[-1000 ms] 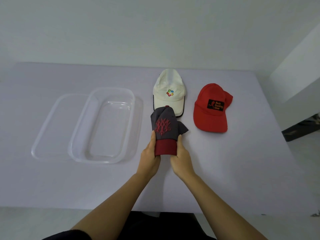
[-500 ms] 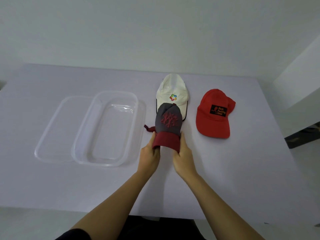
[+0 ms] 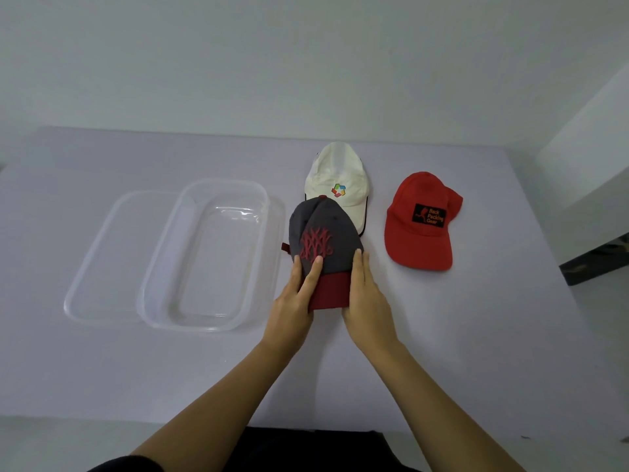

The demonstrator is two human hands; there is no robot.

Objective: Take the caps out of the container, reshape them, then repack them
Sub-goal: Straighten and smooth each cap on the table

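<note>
Grey cap (image 3: 323,240), maroon brim toward the person, crown rounded out, red embroidery facing up. It sits between both hands, just right of the container and well outside it. In this view its crown overlaps the near edge of the white cap (image 3: 338,185); cannot tell whether it rests on the table (image 3: 476,335) or is lifted a little.

Left hand (image 3: 292,301): pinches the brim's left edge where it meets the crown, thumb on top, fingers along the side.

Right hand (image 3: 367,298): fingers straight and together, laid flat against the cap's right side; thumb hidden.

Judgement: the two-sided hold squares the brim and keeps the crown puffed, i.e. reshaping in hand.

White cap and red cap (image 3: 420,223) lie flat farther back and to the right, apart from each other, crowns filled out, so probably already shaped and parked clear of the work spot.

Clear container (image 3: 221,181) stands open with no caps in it, its near-left side over the lid (image 3: 112,253); open mouth left ready for repacking, not yet begun.
</note>
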